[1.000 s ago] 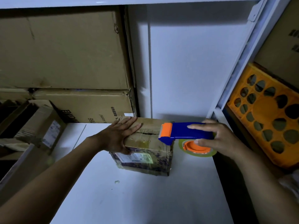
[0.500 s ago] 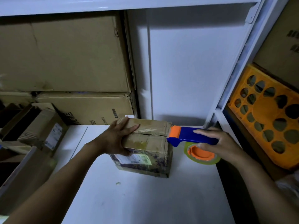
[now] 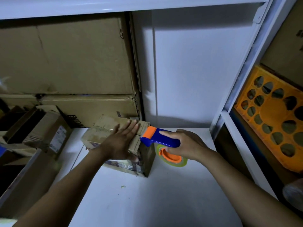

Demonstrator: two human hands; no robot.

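Note:
A small worn cardboard box [image 3: 98, 135] sits on the white shelf surface [image 3: 147, 202]. My left hand [image 3: 119, 141] lies flat on its top with straight fingers, pressing the flaps down. My right hand [image 3: 183, 145] grips a blue tape dispenser [image 3: 161, 139] with an orange head and an orange hub holding a roll of clear tape [image 3: 173, 158]. The dispenser's orange head touches the box's top right edge, just beside my left fingertips.
Large cardboard cartons [image 3: 65, 59] are stacked at the back left. Smaller open boxes [image 3: 41, 128] crowd the left edge. A white shelf upright [image 3: 237, 79] rises at the right, with an orange perforated crate [image 3: 275, 122] beyond it.
My left hand slid right across the box top, toward the dispenser. The dispenser head stays at the box's right edge. The camera view shifted a little.

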